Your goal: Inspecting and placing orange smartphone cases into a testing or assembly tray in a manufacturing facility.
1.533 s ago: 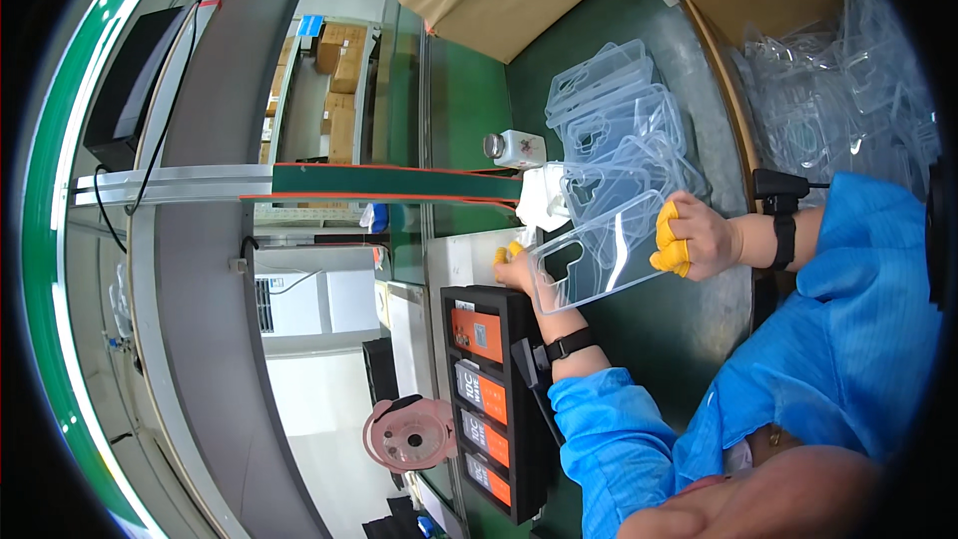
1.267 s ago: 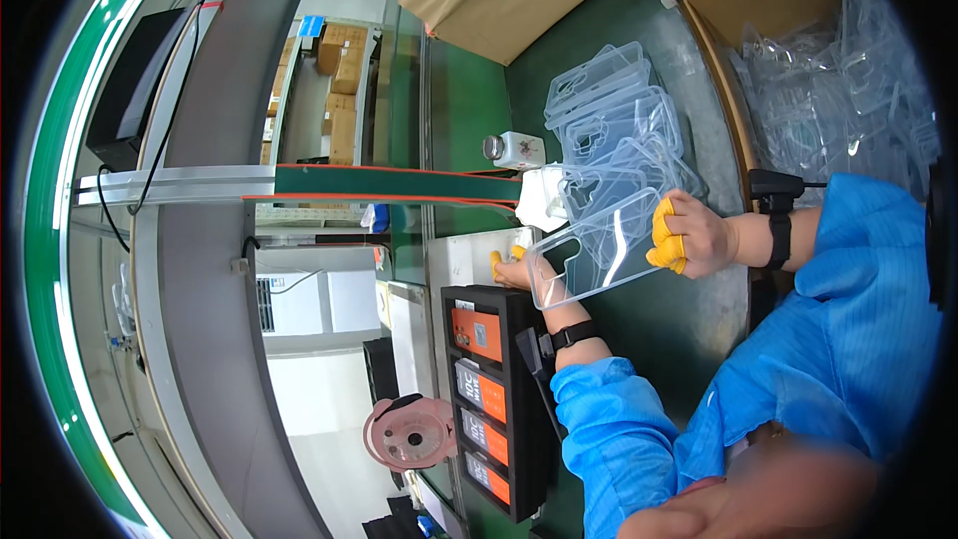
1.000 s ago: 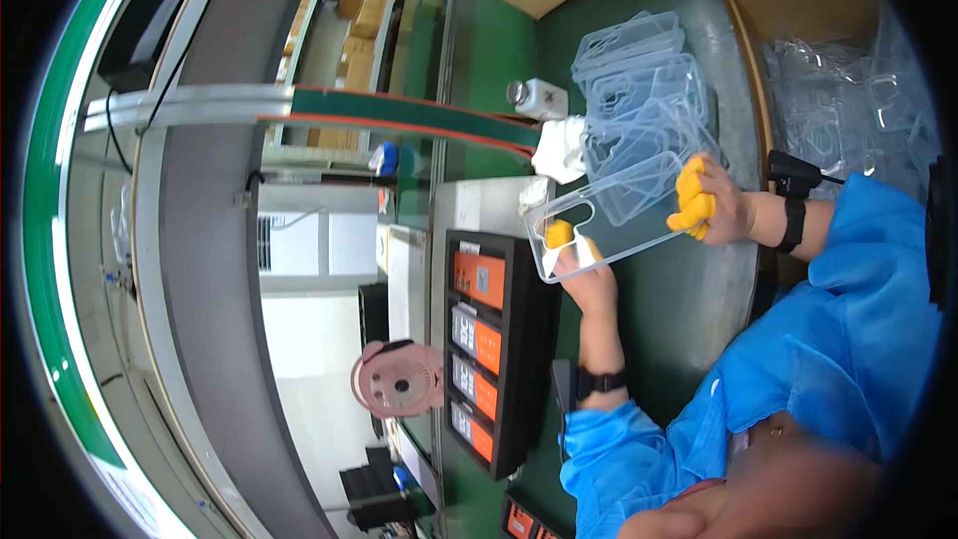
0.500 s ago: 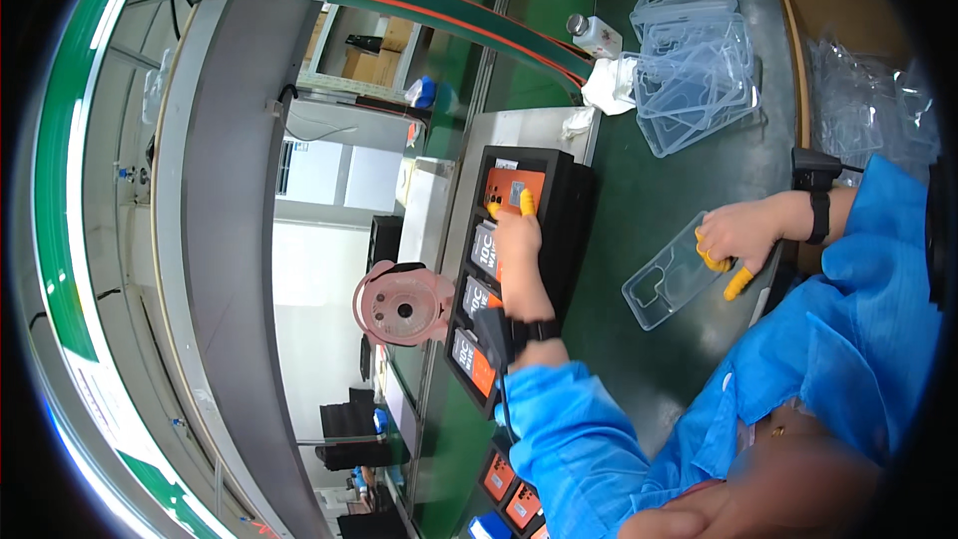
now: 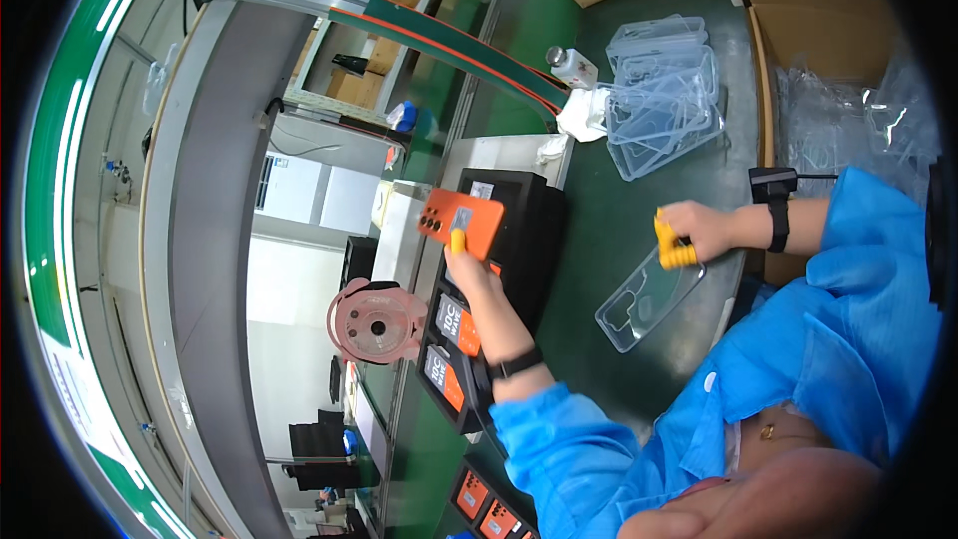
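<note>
An orange phone with several camera lenses (image 5: 482,224) is held up by my left hand (image 5: 471,269), its yellow-covered thumb pressed on the phone's back. Below and beside it stands a black foam tray (image 5: 539,230) with slots holding more orange phones (image 5: 446,384) with printed labels. My right hand (image 5: 699,230) hovers just above a clear plastic case shell (image 5: 639,304) lying on the green table. Its yellow-covered fingers are bent and apart, with nothing visible between them.
Stacked clear plastic shells (image 5: 664,105) lie at the far right, beside white tissue (image 5: 584,115) and a small bottle (image 5: 572,67). A cardboard box (image 5: 766,90) holds clear plastic. A pink fan (image 5: 374,327) stands left of the tray. Another black tray (image 5: 489,499) sits nearer.
My left hand has lifted the orange phone out of the end slot of the foam tray. My right hand has let go of the clear shell and risen above it. The view has shifted slightly.
</note>
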Available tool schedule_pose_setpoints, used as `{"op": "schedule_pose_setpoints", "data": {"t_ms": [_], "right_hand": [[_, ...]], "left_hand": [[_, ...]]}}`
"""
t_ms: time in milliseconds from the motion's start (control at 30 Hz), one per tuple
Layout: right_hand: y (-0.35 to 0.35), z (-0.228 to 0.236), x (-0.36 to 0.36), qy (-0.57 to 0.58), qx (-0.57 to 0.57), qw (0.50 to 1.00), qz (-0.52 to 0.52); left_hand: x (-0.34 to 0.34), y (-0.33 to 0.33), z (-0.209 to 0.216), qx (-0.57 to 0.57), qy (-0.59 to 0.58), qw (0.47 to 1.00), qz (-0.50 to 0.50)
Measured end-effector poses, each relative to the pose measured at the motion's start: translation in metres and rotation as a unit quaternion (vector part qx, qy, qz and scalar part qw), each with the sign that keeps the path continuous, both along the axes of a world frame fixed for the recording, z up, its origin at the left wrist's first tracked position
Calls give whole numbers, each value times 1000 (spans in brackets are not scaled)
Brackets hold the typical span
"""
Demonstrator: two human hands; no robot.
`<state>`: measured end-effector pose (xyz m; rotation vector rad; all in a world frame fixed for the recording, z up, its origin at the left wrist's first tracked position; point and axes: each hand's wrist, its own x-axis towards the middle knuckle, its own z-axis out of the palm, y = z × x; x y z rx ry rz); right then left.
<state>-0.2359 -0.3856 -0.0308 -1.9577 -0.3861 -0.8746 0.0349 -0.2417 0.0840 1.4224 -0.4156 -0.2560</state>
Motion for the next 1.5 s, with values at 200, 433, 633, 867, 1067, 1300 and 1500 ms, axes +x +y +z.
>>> {"op": "schedule_pose_setpoints", "data": {"t_ms": [200, 433, 633, 867, 1067, 1300, 1500], "right_hand": [[43, 47, 50, 206, 327, 915, 115], [45, 60, 26, 150, 25, 987, -43], [59, 62, 23, 81, -103, 990, -59], [37, 59, 16, 184, 65, 974, -116], [49, 44, -1, 45, -258, 961, -87], [53, 27, 6, 227, -336, 899, -163], [45, 18, 20, 337, -346, 864, -141]], "left_hand": [[-152, 51, -40, -26, -54, 995, -82], [-182, 87, -79, 322, -341, 852, -234], [-167, 92, -108, 58, -128, 970, -198], [-157, 96, -136, 18, -33, 998, 40], [-150, 101, -129, -15, 45, 990, 133], [-145, 92, -134, 141, -103, 983, 61], [-144, 73, -124, 76, 38, 996, 17]]}}
